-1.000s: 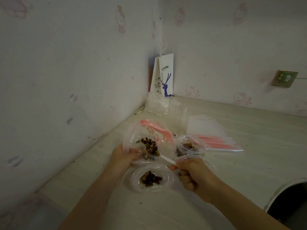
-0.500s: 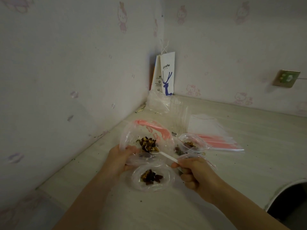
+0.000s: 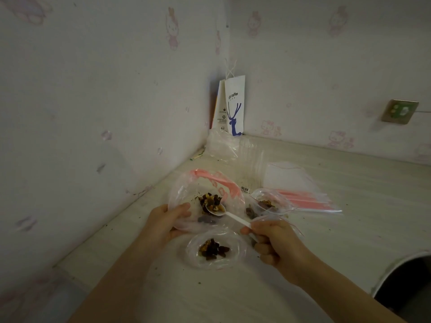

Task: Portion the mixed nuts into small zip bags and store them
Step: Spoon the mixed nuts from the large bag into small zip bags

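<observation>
White spoon (image 3: pixel 229 215) in right hand (image 3: pixel 277 241)

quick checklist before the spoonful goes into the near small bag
1. Spoon loaded: ok, nuts sit in its bowl.
2. Right grip on the spoon handle: ok, fingers curl round it.
3. Left grip holding the big bag: ok, thumb over its edge, mouth held open.
4. Near small bag open: ok, its mouth gapes upward on the table, with nuts already inside.
5. Near small bag has had its full portion: cannot tell.
6. Table clean: not ok, crumbs lie scattered around the bags.
</observation>
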